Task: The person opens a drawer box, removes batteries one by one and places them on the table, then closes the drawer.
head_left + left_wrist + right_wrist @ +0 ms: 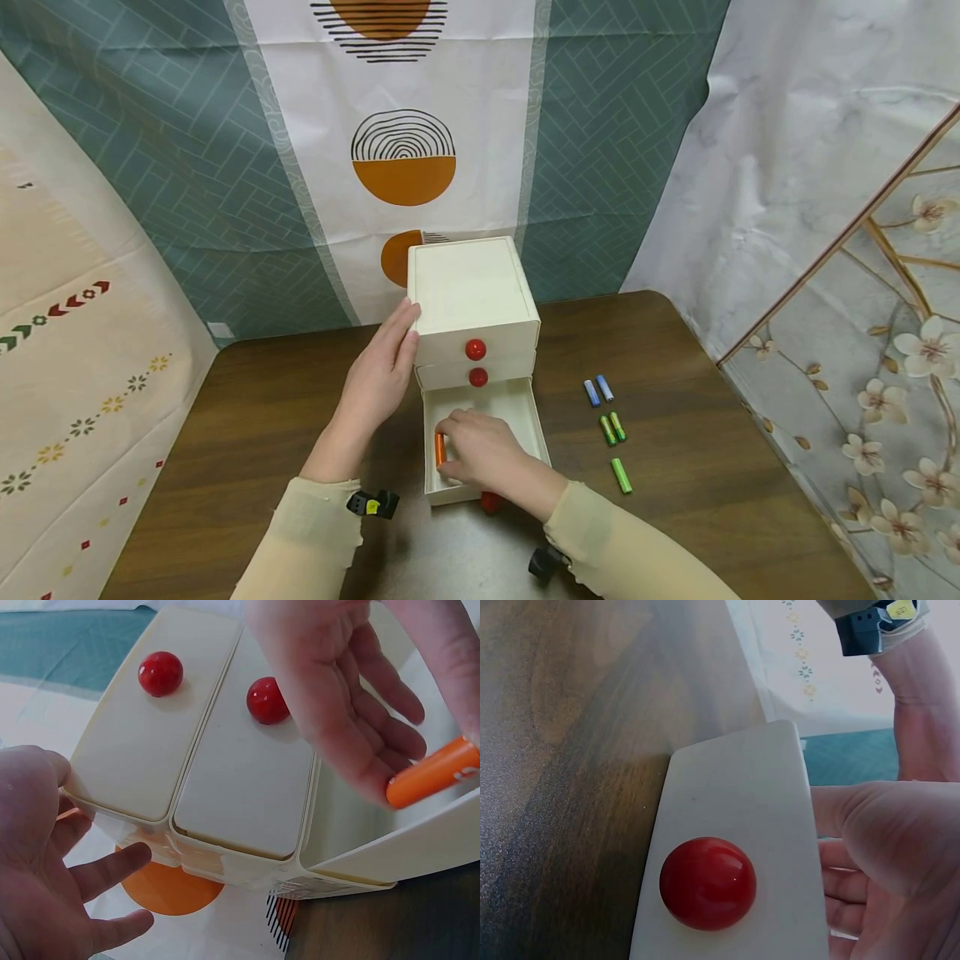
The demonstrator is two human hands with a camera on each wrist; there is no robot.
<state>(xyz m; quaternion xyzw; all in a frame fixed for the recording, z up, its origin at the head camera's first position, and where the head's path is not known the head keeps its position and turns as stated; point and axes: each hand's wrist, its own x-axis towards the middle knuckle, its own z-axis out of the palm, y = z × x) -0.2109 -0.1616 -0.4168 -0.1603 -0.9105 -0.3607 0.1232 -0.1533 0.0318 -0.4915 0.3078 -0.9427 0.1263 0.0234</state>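
Observation:
An orange battery is pinched end to end between the thumb and fingers of my right hand, inside the pulled-out bottom drawer, close to its left wall. The left wrist view shows the same orange battery and the curled fingers. My left hand touches the left side of the small cream drawer cabinet, its fingers extended. In the right wrist view the drawer front with its red knob hides the battery and the fingertips.
Right of the cabinet lie two blue batteries, two green-and-yellow batteries and one light green battery on the brown wooden table. The two upper drawers, with red knobs, are closed. Patterned cloths hang behind and at both sides.

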